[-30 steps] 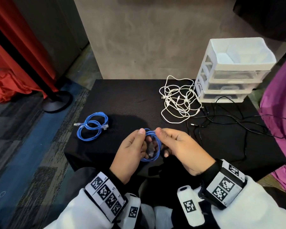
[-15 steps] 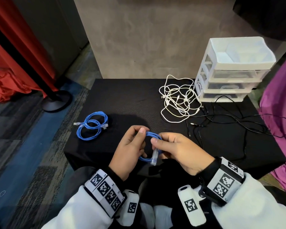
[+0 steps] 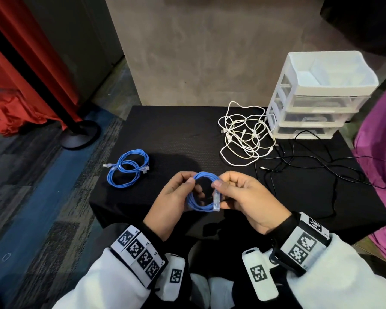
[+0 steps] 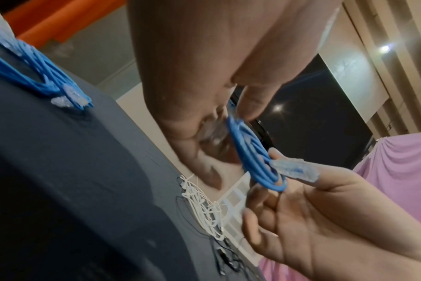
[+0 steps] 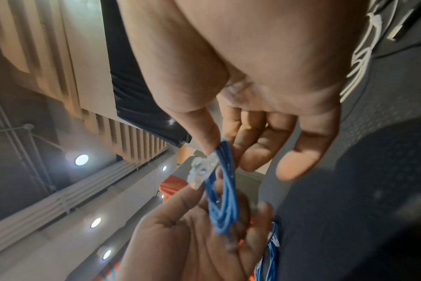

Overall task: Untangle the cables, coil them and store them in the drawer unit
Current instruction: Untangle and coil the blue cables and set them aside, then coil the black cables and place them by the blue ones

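Both hands hold a small coil of blue network cable (image 3: pixel 200 205) above the near edge of the black table (image 3: pixel 176 134). My left hand (image 3: pixel 176 197) pinches the coil's left side between thumb and fingers. My right hand (image 3: pixel 239 195) pinches its right side, with the clear plug (image 3: pixel 216 200) hanging below the thumb. The coil (image 4: pixel 255 163) and plug (image 4: pixel 293 169) show in the left wrist view, the coil (image 5: pixel 222 188) also in the right wrist view. A second blue coil (image 3: pixel 128 168) lies at the table's left. The white drawer unit (image 3: pixel 316 97) stands at the back right.
A tangle of white cables (image 3: pixel 245 134) lies in front of the drawer unit. Thin black cables (image 3: pixel 310 166) sprawl over the table's right side. A pink cloth (image 3: pixel 381 163) hangs at the right edge. A black stand base (image 3: pixel 80 134) sits on the floor to the left.
The coil has been turned up and spread wider between the two hands. The clear plug, earlier tucked behind the coil, now hangs along its right side under my right thumb.
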A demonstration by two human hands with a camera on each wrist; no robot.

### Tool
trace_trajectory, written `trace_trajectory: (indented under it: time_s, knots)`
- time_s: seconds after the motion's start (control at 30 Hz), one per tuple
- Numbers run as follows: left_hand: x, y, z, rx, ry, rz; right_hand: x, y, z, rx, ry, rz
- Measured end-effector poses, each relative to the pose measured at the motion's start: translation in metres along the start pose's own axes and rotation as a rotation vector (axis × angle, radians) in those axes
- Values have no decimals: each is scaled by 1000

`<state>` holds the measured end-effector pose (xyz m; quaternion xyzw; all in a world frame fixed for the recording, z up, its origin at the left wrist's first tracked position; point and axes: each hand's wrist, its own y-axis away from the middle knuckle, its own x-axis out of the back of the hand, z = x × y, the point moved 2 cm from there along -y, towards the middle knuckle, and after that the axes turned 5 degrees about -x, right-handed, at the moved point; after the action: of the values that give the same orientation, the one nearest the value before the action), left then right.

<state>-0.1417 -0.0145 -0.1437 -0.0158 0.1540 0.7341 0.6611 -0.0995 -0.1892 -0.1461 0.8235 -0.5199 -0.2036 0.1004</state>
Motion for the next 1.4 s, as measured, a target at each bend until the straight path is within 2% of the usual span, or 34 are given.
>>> trace_trajectory:
  time_s: [0.1, 0.2, 0.27, 0.37, 0.5, 0.6, 0.73, 0.8, 0.9, 0.97, 1.03, 1.13, 1.23, 1.3, 1.33, 1.4]
  knots:
    - [14, -1, -5, -11, -180, -34, 4, -5, 2, -7, -26, 1]
    - [30, -6, -6, -10, -272, -29, 8, -11, 13, -41, 84, 9]
    - [48, -18, -6, -2, -288, 75, 12, -15, 22, -54, 181, 51]
    - [94, -51, -1, -15, -322, 318, 23, -18, 32, -43, 323, 142]
    - [159, -89, 15, 22, -332, 594, 56, -24, 39, 100, 626, 312]
    - [189, -106, 17, 117, -369, 670, 79, -23, 33, 175, 757, 410]
    - [200, -113, 12, 147, -435, 687, 109, -21, 24, 268, 932, 614]
    - [195, -111, 9, 109, -486, 692, 122, -21, 25, 214, 994, 700]
    - [191, -106, 6, 37, -607, 665, 136, -22, 35, -32, 963, 668]
    - [181, -98, 10, 4, -761, 633, 141, -24, 44, -86, 963, 597]
    - [169, -87, 17, -39, -908, 655, 142, -24, 48, -69, 908, 564]
    - [147, -70, 21, -114, -971, 680, 139, -23, 47, 46, 780, 585]
    - [112, -52, 19, -239, -987, 630, 120, -10, 29, 261, 721, 595]
    - [82, -43, 15, -413, -965, 538, 96, 6, 11, 430, 677, 525]
    - [66, -38, 13, -498, -942, 458, 83, 15, 3, 496, 657, 473]
    - [35, -31, 8, -610, -891, 243, 59, 31, -9, 534, 615, 334]
